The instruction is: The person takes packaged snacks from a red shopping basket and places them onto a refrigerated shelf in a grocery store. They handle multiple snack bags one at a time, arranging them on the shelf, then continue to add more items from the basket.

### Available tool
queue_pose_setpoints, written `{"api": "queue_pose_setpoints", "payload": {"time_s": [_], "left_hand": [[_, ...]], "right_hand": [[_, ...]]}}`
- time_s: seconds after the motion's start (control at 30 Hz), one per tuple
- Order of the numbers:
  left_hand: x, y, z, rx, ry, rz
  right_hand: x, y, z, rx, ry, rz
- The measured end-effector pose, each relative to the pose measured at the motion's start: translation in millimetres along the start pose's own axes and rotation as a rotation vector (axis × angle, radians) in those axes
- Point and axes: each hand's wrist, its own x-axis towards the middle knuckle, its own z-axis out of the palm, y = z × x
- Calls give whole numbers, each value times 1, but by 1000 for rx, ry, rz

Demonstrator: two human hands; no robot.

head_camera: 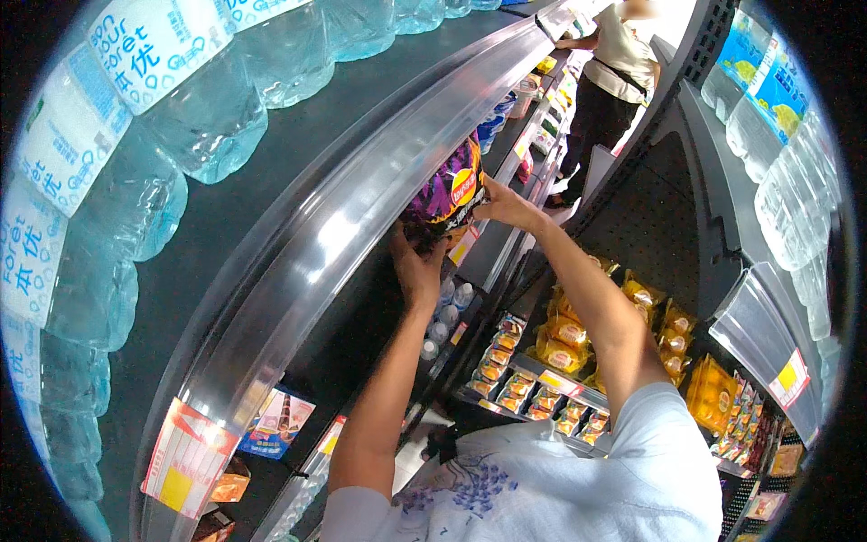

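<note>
A purple and black Lay's snack bag (440, 193) is between my hands at the edge of a dark shelf, partly hidden by the clear shelf front above it. My left hand (418, 264) holds the bag's near lower end, fingers spread against it. My right hand (508, 203) grips its right side, with the thumb towards the lower corner. Below the bag, a price label (464, 245) is fixed to the shelf edge. Blue and white packages (496, 122) stand just beyond the bag on the same shelf.
Blue-tinted water bottles (203, 129) line the upper left shelf behind a curved clear guard (339, 230). Yellow-wrapped packs (565, 332) and small snack packs (498, 359) fill a lower display. More bottles (786, 203) stand at right. A person (613, 74) stands farther along the aisle.
</note>
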Motion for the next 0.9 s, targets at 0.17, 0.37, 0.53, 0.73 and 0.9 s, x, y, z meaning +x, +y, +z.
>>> {"api": "queue_pose_setpoints", "payload": {"time_s": [0.17, 0.37, 0.53, 0.73, 0.9], "left_hand": [[-14, 8, 0, -19, -26, -60], [-44, 9, -27, 41, -55, -70], [-108, 44, -77, -20, -145, -16], [-212, 37, -152, 233, -287, -235], [-348, -5, -234, 386, -153, -607]], "right_hand": [[-12, 23, -20, -83, 86, -92], [-44, -31, 12, -646, 331, 94], [-91, -112, 74, -812, 299, -57], [-105, -56, 169, -619, 13, -180], [-82, -51, 261, -697, -88, -420]]}}
